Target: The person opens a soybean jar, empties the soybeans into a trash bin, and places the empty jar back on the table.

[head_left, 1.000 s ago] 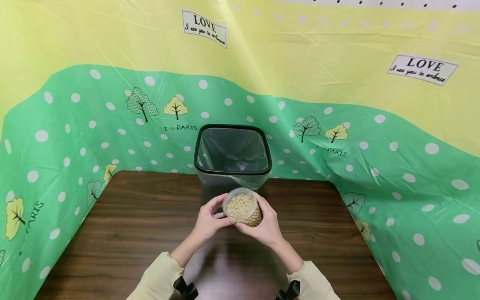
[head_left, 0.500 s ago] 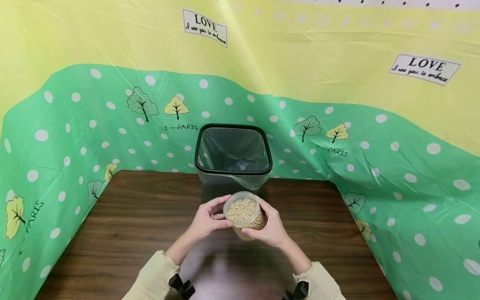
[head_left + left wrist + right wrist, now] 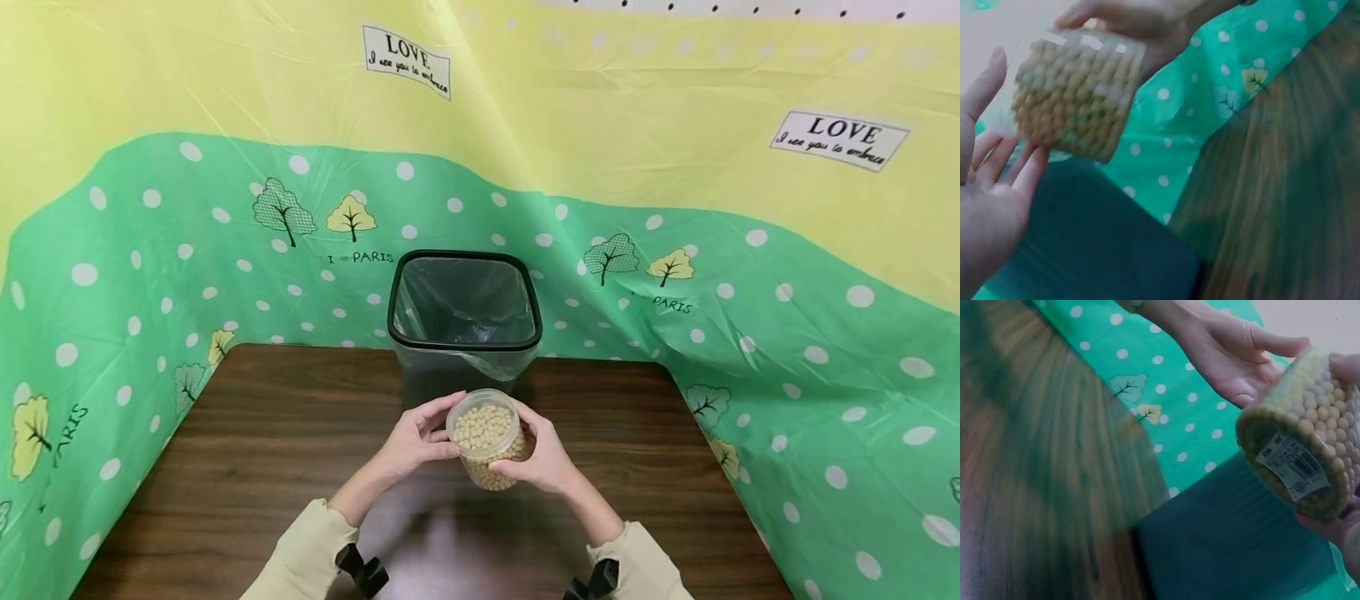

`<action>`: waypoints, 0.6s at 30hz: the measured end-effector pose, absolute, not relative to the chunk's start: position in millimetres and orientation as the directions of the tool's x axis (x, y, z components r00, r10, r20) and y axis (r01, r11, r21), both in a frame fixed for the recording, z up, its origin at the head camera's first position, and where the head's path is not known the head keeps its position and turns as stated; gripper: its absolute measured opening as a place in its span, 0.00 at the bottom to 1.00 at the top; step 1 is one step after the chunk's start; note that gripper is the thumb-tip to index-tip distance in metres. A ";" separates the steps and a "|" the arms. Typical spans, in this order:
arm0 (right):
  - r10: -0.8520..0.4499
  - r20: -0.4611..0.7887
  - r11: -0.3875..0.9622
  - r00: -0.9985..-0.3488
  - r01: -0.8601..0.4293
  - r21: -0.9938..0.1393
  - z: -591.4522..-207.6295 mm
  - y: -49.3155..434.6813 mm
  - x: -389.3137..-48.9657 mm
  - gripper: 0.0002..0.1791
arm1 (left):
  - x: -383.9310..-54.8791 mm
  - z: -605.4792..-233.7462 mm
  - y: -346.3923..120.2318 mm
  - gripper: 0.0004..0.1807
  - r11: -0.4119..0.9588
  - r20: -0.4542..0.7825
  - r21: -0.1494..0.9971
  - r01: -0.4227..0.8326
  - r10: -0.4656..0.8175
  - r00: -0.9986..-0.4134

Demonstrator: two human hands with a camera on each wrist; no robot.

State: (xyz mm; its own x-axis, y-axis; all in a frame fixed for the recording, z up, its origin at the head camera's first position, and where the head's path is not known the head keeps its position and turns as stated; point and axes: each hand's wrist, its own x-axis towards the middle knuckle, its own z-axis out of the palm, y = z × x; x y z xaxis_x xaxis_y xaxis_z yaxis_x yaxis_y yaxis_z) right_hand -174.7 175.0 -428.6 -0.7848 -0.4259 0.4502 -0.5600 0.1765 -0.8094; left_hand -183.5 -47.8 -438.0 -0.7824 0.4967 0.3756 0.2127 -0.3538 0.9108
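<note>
A clear round jar (image 3: 483,429) full of round, pale tan beads or beans is held up over the table, its mouth uncovered and tipped slightly. My right hand (image 3: 547,458) grips it around the right side, the thumb across its front. On the other side my left hand (image 3: 412,437) has its fingers spread and mostly straight; fingertips touch or nearly touch the jar near the rim. The left wrist view has the filled side of the jar (image 3: 1072,94) close up. A white barcode label (image 3: 1294,465) on the jar's base faces the right wrist camera.
Behind the jar stands a dark square bin (image 3: 465,344) with a black rim and a clear plastic liner. The brown wood-grain table (image 3: 315,433) carries it. A green and yellow printed curtain (image 3: 210,192) surrounds the table's back and sides.
The jar has come slightly down toward the person and stands more upright. My left thumb has drawn back from the jar's front, while my right hand keeps its grip.
</note>
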 end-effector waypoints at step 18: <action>-0.408 0.439 0.232 -0.800 -0.556 -0.798 -406.0 161.0 -158.1 0.41 | -182.8 -441.8 -50.4 0.43 -0.334 0.366 0.916 0.223 0.467 -0.805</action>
State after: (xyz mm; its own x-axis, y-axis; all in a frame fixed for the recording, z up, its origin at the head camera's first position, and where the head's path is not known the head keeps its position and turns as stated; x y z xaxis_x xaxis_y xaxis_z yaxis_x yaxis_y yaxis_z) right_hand -158.1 161.0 -406.0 -0.8004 -0.4082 0.4391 -0.5562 0.2323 -0.7979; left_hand -182.8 -50.4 -441.8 -0.8049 0.4668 0.3664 0.2233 -0.3339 0.9158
